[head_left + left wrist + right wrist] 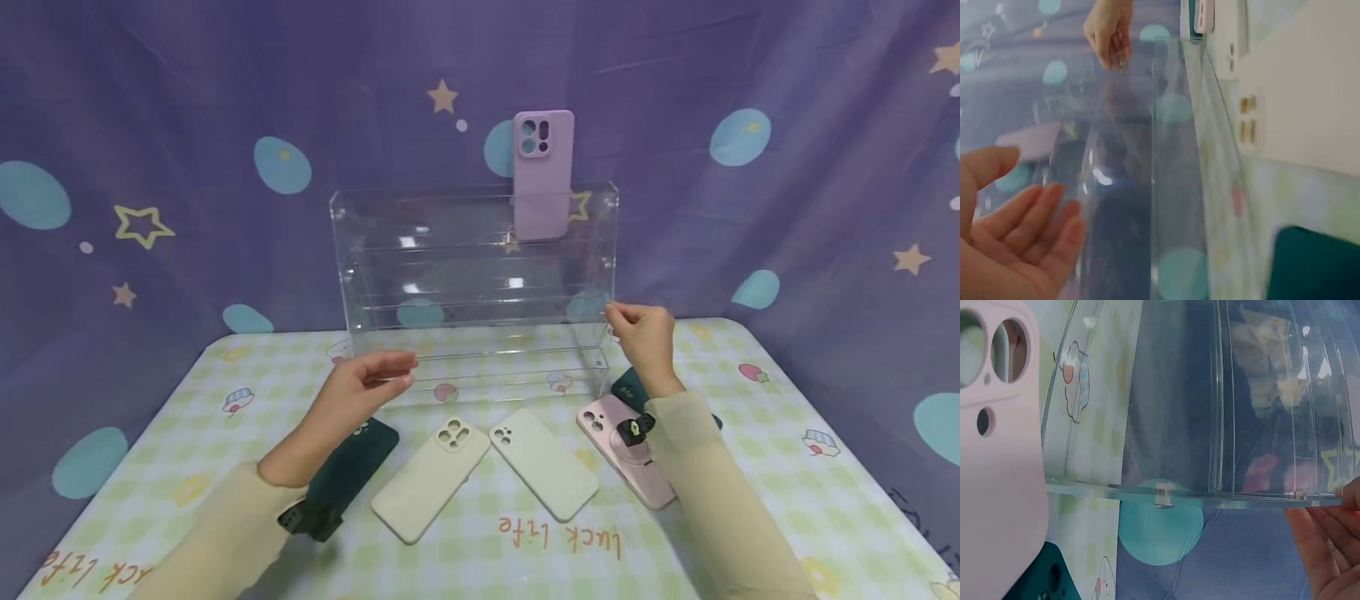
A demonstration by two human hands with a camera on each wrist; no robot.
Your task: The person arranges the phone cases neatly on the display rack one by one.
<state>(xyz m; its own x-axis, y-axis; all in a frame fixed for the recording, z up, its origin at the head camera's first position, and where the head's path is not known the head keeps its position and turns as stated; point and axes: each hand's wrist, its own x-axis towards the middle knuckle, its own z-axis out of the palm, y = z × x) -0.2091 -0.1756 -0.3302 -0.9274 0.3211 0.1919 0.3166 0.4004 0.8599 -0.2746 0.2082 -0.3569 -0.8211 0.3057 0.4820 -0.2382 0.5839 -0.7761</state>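
Note:
A clear tiered acrylic display rack (465, 275) stands on the table before both hands. One lilac phone case (543, 175) leans upright in its top tier, near the right end. My right hand (647, 337) pinches the right side panel between thumb and fingers; the right wrist view shows this hand (1329, 547) at the panel's edge. The left hand (367, 383) hovers by the rack's lower left front, holding nothing. Its fingers and thumb are parted and relaxed, and in the left wrist view the palm of this hand (1029, 244) shows beside the clear plastic.
In front of the rack lie a cream phone case (431, 479), a white one (543, 467) and a pink one (626, 450) with a ring. Dark green cases lie at left (356, 462) and right (628, 387), partly hidden by my arms. A patterned curtain (187, 125) hangs behind.

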